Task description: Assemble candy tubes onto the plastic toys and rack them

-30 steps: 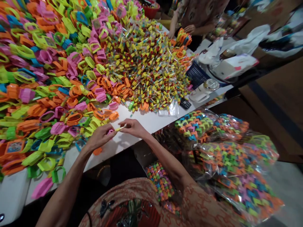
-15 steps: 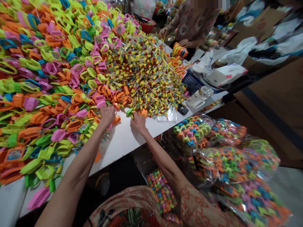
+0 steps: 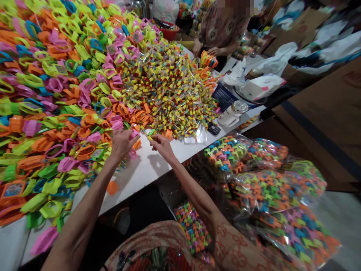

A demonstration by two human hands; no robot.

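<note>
My left hand [image 3: 122, 145] is at the edge of a big heap of plastic toy watches [image 3: 67, 163]. Its fingers and thumb close around a pink toy watch [image 3: 134, 133], partly hidden by the hand. A short way to the right, my right hand [image 3: 163, 146] pinches a small clear tube with a yellow label [image 3: 149, 137] just above the white table [image 3: 141, 165]. Behind both hands lies a mound of similar yellow-labelled tubes [image 3: 172, 90]. An orange piece [image 3: 168, 134] rests by the right fingertips, and another orange piece [image 3: 112, 187] lies near the table edge.
A black remote-like keypad [image 3: 213, 128], a clear plastic bag [image 3: 196, 136], a lidded jar [image 3: 239, 108] and a blue basket [image 3: 222, 96] stand on the right. Filled clear bags [image 3: 270, 195] are below the table edge. Across the table, a co-worker's hands [image 3: 214, 51] handle orange pieces.
Both hands have lifted a little from the table. The right hand now shows a yellow-labelled tube in its fingertips, and the left has a pink toy watch. The view has shifted slightly.
</note>
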